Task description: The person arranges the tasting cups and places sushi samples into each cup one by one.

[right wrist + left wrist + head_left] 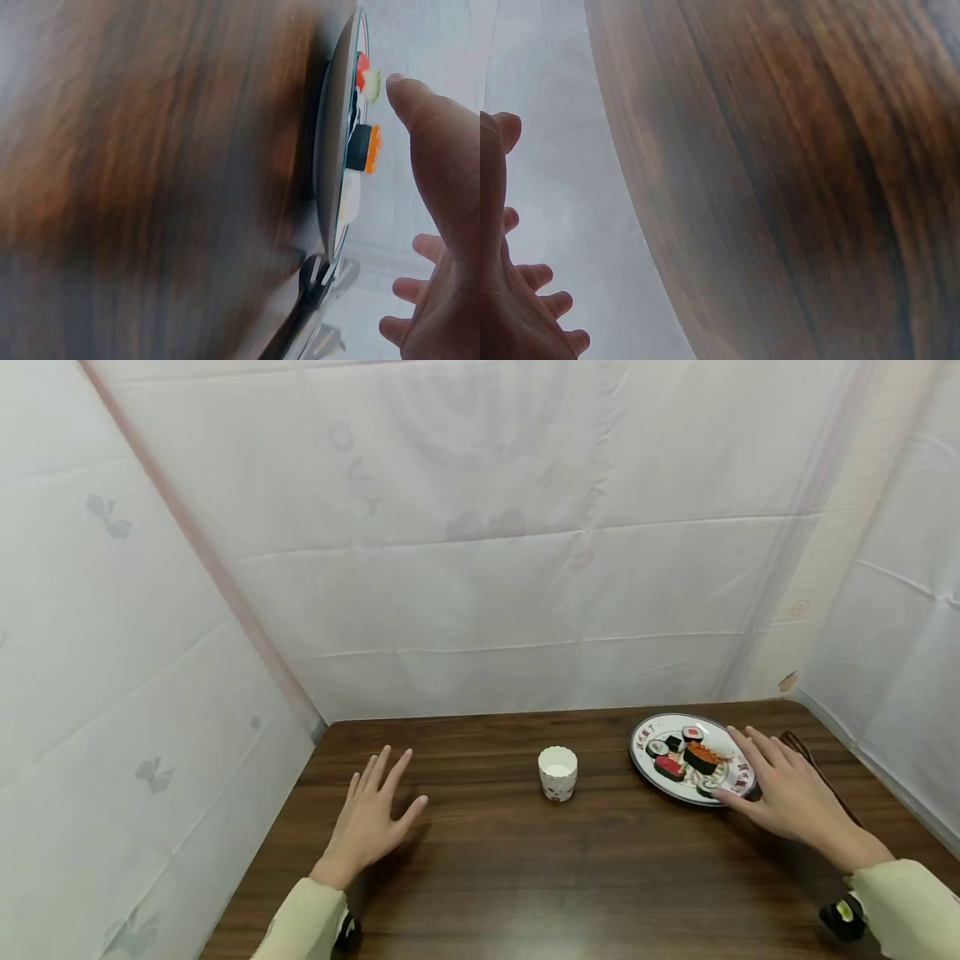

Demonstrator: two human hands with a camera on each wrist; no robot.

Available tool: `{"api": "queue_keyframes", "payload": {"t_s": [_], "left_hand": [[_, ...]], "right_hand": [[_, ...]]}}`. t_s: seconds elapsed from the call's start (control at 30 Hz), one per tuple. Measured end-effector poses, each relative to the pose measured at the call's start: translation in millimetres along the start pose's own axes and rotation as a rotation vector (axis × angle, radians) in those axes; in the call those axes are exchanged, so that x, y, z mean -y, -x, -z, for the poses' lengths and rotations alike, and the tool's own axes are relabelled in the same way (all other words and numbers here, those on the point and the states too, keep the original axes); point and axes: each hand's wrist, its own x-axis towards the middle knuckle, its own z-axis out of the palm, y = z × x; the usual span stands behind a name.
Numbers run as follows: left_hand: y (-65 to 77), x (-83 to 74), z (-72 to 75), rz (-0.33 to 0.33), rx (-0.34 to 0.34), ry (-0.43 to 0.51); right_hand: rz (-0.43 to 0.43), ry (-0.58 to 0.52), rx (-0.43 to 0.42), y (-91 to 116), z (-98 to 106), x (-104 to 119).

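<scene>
My left hand point(367, 818) hovers over the left part of the dark wooden table, fingers spread and holding nothing. In the left wrist view its fingertips point(536, 276) show beside the table edge. Over the right rim of a white plate point(681, 792) is my right hand point(787, 793), its fingers extended and nothing in them. Several sushi pieces lie on the plate, among them an orange-topped one point(702, 757) and a red-topped one point(669, 767). The right wrist view shows the thumb point(427, 112) near the sushi, seemingly apart from it.
A white paper baking cup point(558, 773) with reddish marks stands upright mid-table. Right of the plate lies a dark fork point(798, 747), partly behind my right hand. White patterned cloth point(487, 593) hangs behind the table point(510, 868) and along both sides.
</scene>
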Motion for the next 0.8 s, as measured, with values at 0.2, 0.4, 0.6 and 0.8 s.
{"api": "queue_keyframes", "payload": {"t_s": [0.2,0.4,0.6,0.8], "left_hand": [[-1.6,-4.1,-0.8,-0.018,-0.007,0.020],[0.2,-5.3,-1.9,-0.048,-0.037,0.035],[-0.4,-6.0,-3.1,-0.074,-0.061,0.045],[0.3,-7.5,-4.2,-0.072,-0.049,0.050]], "right_hand": [[0.032,-0.040,0.000,-15.6,-5.5,13.8],[0.069,-0.060,0.015,-30.5,-11.1,30.4],[0.118,-0.069,0.006,-43.0,-23.5,39.2],[0.107,-0.108,0.084,-52.5,-31.7,57.2]]}}
